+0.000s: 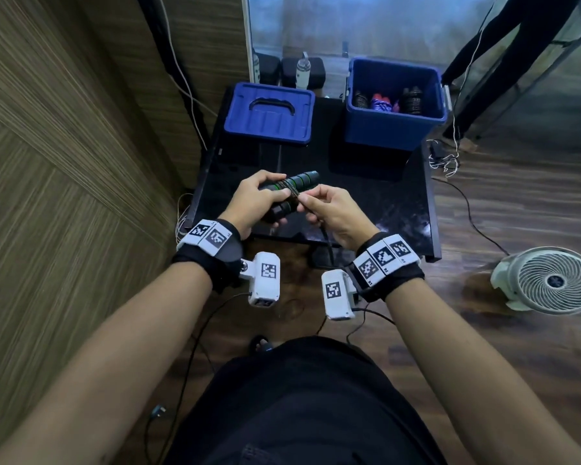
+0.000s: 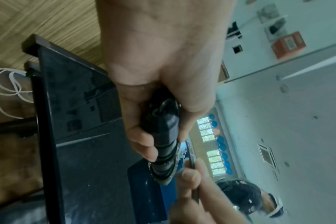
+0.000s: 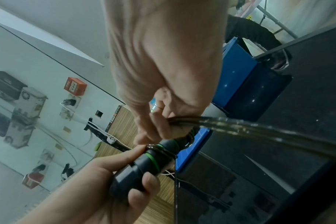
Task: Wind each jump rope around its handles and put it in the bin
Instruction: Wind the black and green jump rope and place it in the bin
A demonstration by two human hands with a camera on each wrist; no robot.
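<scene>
Left hand [image 1: 254, 199] grips both green-ringed handles [image 1: 291, 189], right hand [image 1: 332, 213] pinches the rope [image 3: 259, 128] just beside; I'd keep wraps snug, side-by-side.

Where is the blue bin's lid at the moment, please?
In the head view, the lid lies flat at the table's far left, beside the open blue bin at far right, beyond both hands.
</scene>
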